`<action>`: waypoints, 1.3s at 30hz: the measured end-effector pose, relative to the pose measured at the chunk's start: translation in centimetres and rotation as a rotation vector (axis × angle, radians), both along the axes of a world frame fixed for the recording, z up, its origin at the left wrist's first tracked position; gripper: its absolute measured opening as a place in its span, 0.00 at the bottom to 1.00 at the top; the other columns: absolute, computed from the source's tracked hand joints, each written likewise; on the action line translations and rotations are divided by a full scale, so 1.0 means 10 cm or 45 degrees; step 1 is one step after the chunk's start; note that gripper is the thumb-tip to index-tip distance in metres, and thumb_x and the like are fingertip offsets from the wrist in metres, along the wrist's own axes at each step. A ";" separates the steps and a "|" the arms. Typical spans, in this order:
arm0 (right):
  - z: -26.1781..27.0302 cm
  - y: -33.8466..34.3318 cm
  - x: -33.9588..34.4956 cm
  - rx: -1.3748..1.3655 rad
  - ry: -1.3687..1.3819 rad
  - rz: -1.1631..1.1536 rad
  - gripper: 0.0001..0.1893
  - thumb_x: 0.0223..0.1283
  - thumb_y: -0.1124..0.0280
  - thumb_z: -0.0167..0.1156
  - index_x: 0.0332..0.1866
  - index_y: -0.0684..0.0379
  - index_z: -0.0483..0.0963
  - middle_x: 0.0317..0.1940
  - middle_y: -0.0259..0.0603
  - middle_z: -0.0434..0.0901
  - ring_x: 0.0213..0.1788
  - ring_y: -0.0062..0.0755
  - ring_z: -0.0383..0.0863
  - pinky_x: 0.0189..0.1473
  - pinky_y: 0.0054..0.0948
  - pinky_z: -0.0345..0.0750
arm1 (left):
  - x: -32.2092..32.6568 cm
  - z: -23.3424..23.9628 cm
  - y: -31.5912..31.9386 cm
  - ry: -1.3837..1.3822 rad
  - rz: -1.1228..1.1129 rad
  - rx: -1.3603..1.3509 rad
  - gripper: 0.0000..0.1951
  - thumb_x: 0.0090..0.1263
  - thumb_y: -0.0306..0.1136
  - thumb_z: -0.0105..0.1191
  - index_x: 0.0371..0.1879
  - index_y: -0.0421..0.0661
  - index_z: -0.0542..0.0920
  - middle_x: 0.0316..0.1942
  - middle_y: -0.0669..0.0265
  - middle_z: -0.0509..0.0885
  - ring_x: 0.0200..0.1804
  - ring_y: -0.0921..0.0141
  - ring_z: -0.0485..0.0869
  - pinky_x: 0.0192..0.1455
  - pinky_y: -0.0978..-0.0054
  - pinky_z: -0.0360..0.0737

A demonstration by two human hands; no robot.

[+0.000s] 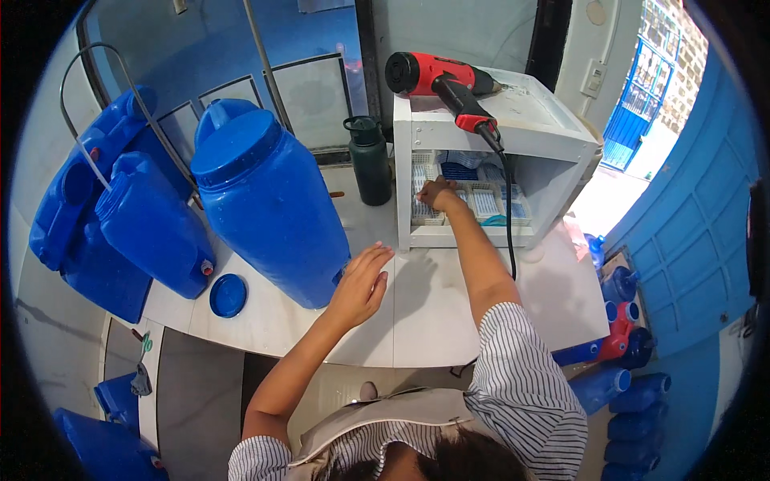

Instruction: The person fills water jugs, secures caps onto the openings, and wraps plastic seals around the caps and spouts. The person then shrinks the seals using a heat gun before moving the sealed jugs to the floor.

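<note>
My left hand (359,287) hovers over the counter with nothing in it, its fingers stretched out beside the lower side of a large blue plastic container (264,210) with a screw lid. Whether it touches the container is unclear. Inside a white open-front cabinet (493,135), my right hand (438,193) reaches over small white plastic baskets (430,219). They hold stacks of white-and-blue packets or labels (484,203). The fingers of that hand are bent downward, and I cannot tell whether they grip anything. On the cabinet top lies a red and black heat gun (442,75), its cord hanging across the opening.
A dark green bottle (369,162) stands left of the cabinet. Several blue jugs (150,222), one with a hose or metal tube (114,51) at its mouth, fill the counter's left end. A round blue cap (228,295) lies nearby. More bottles (637,415) stand low at right.
</note>
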State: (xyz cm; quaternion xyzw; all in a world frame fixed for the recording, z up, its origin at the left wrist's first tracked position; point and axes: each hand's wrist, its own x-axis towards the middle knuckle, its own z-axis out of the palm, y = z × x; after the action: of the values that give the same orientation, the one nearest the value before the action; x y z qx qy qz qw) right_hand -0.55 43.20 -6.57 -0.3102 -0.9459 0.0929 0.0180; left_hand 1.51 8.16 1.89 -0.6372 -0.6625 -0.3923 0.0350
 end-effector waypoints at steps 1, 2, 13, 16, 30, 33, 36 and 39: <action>0.00 -0.02 0.01 -0.009 0.002 -0.006 0.13 0.55 0.51 0.56 0.40 0.40 0.81 0.46 0.26 0.79 0.60 0.33 0.62 0.60 0.49 0.51 | 0.03 0.00 -0.01 0.004 -0.002 -0.021 0.18 0.63 0.23 0.45 0.53 0.38 0.70 0.54 0.54 0.73 0.62 0.55 0.66 0.63 0.60 0.62; 0.01 -0.03 0.01 -0.013 0.003 0.002 0.13 0.55 0.51 0.56 0.40 0.40 0.81 0.46 0.26 0.79 0.60 0.33 0.62 0.60 0.49 0.51 | 0.05 0.00 -0.03 0.009 -0.005 -0.043 0.18 0.63 0.23 0.45 0.53 0.39 0.70 0.54 0.54 0.73 0.62 0.55 0.66 0.63 0.60 0.62; -0.12 -0.07 -0.06 0.079 0.161 0.010 0.05 0.52 0.60 0.57 0.26 0.38 0.80 0.35 0.23 0.81 0.53 0.30 0.69 0.57 0.44 0.57 | -0.04 -0.15 -0.37 -0.100 0.159 -0.079 0.18 0.64 0.25 0.45 0.54 0.40 0.70 0.53 0.52 0.73 0.62 0.54 0.67 0.64 0.62 0.62; -0.12 -0.01 -0.06 0.143 0.131 -0.022 0.04 0.52 0.63 0.56 0.28 0.39 0.79 0.33 0.26 0.81 0.51 0.32 0.72 0.55 0.45 0.60 | -0.02 -0.17 -0.37 -0.146 0.169 -0.082 0.18 0.64 0.25 0.45 0.54 0.41 0.71 0.55 0.50 0.72 0.62 0.54 0.67 0.64 0.62 0.62; 0.92 -0.99 0.66 -0.171 1.510 -0.092 0.12 0.54 0.78 0.47 0.42 0.67 0.74 0.36 0.50 0.76 0.38 0.44 0.76 0.40 0.32 0.70 | -0.20 -0.11 0.08 -1.412 0.021 -0.050 0.19 0.70 0.38 0.46 0.54 0.39 0.69 0.52 0.55 0.76 0.54 0.65 0.76 0.55 0.70 0.73; 1.23 -1.62 1.23 -0.593 1.339 0.264 0.09 0.55 0.79 0.47 0.35 0.66 0.76 0.30 0.41 0.73 0.32 0.27 0.72 0.35 0.23 0.67 | 0.03 0.17 0.48 -2.428 -0.174 -0.068 0.22 0.70 0.44 0.47 0.55 0.42 0.67 0.49 0.54 0.76 0.51 0.65 0.77 0.54 0.69 0.75; 1.50 -2.08 1.50 -0.617 1.207 0.624 0.09 0.53 0.82 0.48 0.35 0.66 0.77 0.29 0.39 0.73 0.32 0.25 0.72 0.33 0.21 0.67 | -0.03 0.25 0.52 -2.397 -0.699 -0.007 0.23 0.69 0.42 0.49 0.57 0.43 0.63 0.45 0.57 0.77 0.48 0.69 0.78 0.51 0.71 0.76; 1.75 -2.30 1.57 -0.724 1.255 0.597 0.11 0.50 0.86 0.48 0.35 0.65 0.77 0.31 0.39 0.73 0.33 0.24 0.72 0.33 0.19 0.67 | 0.09 0.74 0.27 -1.966 -0.182 0.291 0.22 0.68 0.39 0.51 0.55 0.42 0.64 0.39 0.64 0.76 0.39 0.76 0.76 0.43 0.76 0.75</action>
State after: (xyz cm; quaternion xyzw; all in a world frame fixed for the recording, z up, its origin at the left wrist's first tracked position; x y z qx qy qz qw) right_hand 15.20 20.18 10.89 -0.0069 -0.8074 0.4757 0.3489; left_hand 2.40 10.85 9.27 -0.2177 -0.4122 -0.7913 -0.3957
